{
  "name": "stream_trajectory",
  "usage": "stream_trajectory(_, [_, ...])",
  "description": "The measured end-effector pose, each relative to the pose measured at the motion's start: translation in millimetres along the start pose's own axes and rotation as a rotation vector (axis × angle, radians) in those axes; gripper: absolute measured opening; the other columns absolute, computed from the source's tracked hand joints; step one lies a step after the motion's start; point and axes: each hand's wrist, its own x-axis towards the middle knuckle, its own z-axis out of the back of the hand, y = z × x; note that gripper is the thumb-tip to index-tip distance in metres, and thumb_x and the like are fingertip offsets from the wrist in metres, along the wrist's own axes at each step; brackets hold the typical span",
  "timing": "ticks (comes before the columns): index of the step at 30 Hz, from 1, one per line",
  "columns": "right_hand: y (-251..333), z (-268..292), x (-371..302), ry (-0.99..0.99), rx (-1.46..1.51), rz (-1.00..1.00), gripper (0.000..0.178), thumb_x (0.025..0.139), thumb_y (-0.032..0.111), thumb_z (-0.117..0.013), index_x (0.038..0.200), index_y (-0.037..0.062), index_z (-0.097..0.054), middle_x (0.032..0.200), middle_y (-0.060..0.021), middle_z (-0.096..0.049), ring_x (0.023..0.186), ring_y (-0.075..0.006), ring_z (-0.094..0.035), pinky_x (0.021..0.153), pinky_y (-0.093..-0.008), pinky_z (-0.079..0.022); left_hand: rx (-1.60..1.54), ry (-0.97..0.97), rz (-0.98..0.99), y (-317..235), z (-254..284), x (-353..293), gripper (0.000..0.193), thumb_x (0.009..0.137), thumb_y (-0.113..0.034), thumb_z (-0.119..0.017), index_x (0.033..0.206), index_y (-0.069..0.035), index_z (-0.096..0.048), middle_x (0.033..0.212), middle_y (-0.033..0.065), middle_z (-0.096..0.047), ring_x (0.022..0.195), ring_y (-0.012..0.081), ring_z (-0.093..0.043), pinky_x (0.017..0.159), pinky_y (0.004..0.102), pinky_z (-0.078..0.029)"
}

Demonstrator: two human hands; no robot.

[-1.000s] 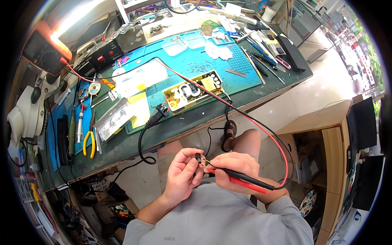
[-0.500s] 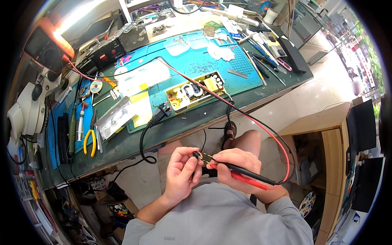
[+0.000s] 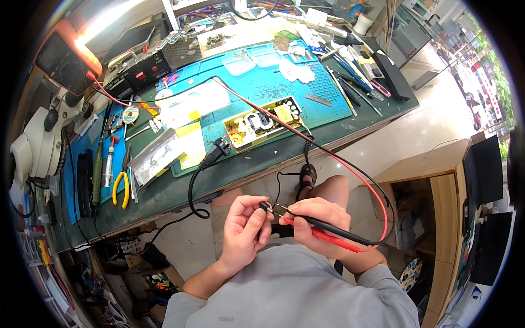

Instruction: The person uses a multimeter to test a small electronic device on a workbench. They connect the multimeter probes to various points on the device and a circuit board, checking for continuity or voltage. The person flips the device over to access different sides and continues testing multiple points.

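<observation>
My left hand [image 3: 240, 232] pinches a small black barrel plug [image 3: 265, 206] between thumb and fingers, above my lap. In my right hand [image 3: 321, 217] are two multimeter probes, a black probe [image 3: 339, 232] and a red probe [image 3: 326, 238], gripped together like chopsticks. Their thin metal tips point left at the plug's end; the red one's tip is at or very near its metal, while the black one's seems slightly apart. Leads run from the probes over the bench to an orange multimeter [image 3: 65, 61]. An opened power adapter [image 3: 262, 122] with its circuit board showing lies on the blue mat.
The blue work mat [image 3: 219, 74] covers much of the green bench. A black power plug [image 3: 214, 154] lies near its front edge, its cord hanging down. Yellow-handled pliers [image 3: 121, 188], a syringe [image 3: 109, 161] and a microscope [image 3: 38, 142] are left; several pens and tools right.
Both hands stay nearly in place. The plug and the probe tips have shifted slightly, and the black probe's tip now sits a little farther from the plug.
</observation>
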Motion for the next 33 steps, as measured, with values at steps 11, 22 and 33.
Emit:
stream_trajectory(11, [4.1,4.2,-0.7,0.082,0.121,-0.150,0.013,0.094,0.003,-0.060,0.105,-0.0024,-0.061,0.090,-0.0132,-0.067,0.076,-0.0202,-0.073,0.067,-0.0299,-0.060,0.189,0.015,-0.132,-0.6,-1.3,-2.3,0.021,0.103,-0.005,-0.047,0.123,-0.004,-0.049,0.097,0.0083,-0.059,0.055,0.0055,-0.047,0.043,0.0189,-0.035])
stream_trajectory(22, [4.4,1.1,-2.4,0.062,0.132,-0.098,0.010,0.094,0.004,-0.058,0.101,-0.0033,-0.062,0.092,-0.0140,-0.064,0.076,-0.0198,-0.073,0.064,-0.0280,-0.061,0.329,0.040,-0.246,-3.0,-2.7,-3.7,0.020,0.102,-0.004,-0.048,0.122,-0.004,-0.050,0.097,0.0088,-0.057,0.053,0.0057,-0.047,0.042,0.0195,-0.035])
stream_trajectory(33, [15.9,2.5,0.9,0.056,0.113,-0.167,0.015,0.085,-0.004,-0.064,0.098,0.0007,-0.068,0.084,-0.0098,-0.066,0.071,-0.0151,-0.069,0.065,-0.0286,-0.059,0.393,0.026,-0.347,3.9,0.0,-7.4,0.020,0.101,-0.003,-0.050,0.121,-0.003,-0.052,0.100,0.0084,-0.057,0.058,0.0056,-0.048,0.047,0.0196,-0.038])
